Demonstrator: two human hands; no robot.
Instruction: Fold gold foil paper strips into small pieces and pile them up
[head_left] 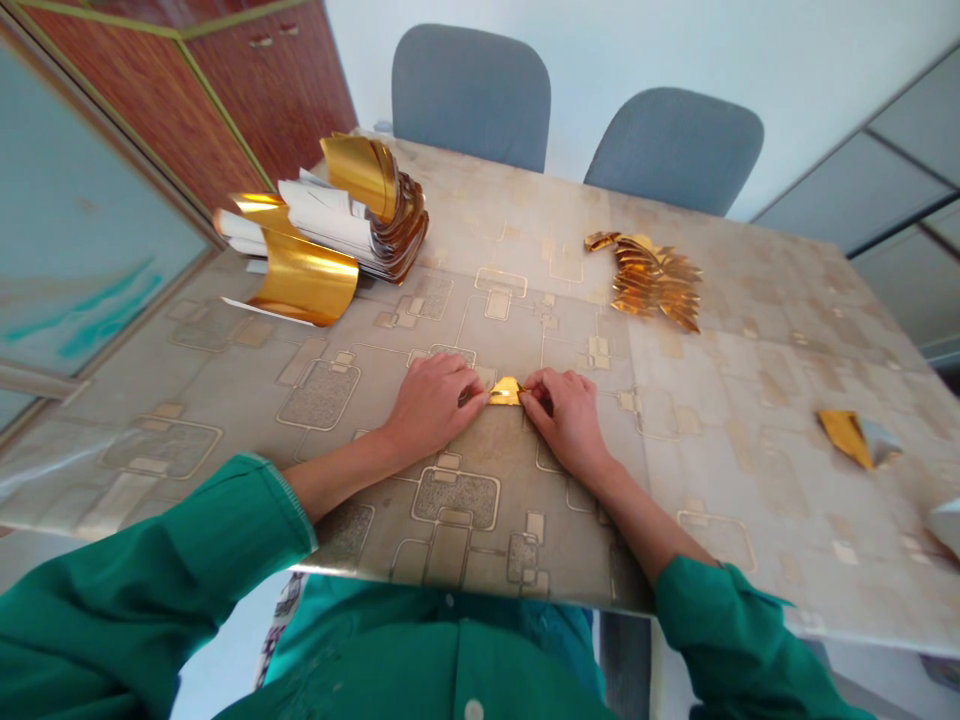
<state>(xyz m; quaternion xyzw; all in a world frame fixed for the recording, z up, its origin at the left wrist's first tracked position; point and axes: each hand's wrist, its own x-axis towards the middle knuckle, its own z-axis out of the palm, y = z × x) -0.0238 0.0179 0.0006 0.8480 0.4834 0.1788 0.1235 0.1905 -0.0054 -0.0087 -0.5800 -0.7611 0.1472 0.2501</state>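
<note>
A small folded piece of gold foil paper (507, 391) is held just above or on the patterned tablecloth (457, 495), in front of my body. My left hand (439, 398) pinches its left end between thumb and fingers. At the opposite end, my right hand (564, 412) has a similar pinch. The paper's ends are hidden under the fingertips. Beyond my right hand lies a pile of folded gold paper pieces (651, 280), overlapping one another.
Curled gold and white sheets (311, 275) lie beside a thick stack (375, 215) at the back left. A gold and silver scrap (855, 437) rests at right, near a white object (946, 525) at the frame edge. Two grey chairs (471, 95) stand behind the table.
</note>
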